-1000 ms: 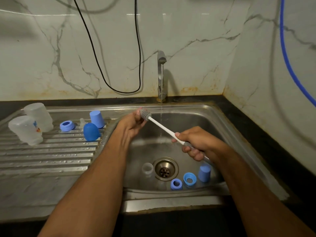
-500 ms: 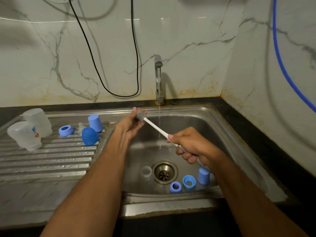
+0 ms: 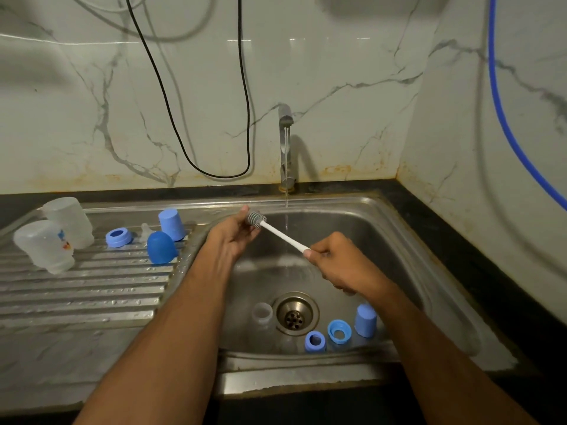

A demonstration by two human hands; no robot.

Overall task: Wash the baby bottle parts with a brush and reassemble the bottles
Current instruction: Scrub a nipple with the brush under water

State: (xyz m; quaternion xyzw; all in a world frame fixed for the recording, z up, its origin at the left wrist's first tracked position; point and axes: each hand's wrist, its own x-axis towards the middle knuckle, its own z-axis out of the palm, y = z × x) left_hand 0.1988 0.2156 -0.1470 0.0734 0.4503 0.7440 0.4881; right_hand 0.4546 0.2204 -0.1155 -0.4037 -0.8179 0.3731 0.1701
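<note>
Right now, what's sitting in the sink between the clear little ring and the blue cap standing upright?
In the head view, the drain comes first beside the clear ring, then two blue screw rings before the upright blue cap.

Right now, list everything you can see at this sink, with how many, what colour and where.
bottle bodies: two, translucent white, upside down at the drainboard's far left.
blue ring: one, on the drainboard.
clear teat: one, beside that ring.
blue caps: two, on the drainboard by the basin.
clear part: one, in the sink, left of the drain.
blue rings: two, in the sink, near edge.
blue cap: one, right of them.
tap: one, metal, running.
cables: black and blue, on the wall.
brush: one, white handle, grey head.
left hand: fingers round the brush head.
right hand: grips the handle.
</note>
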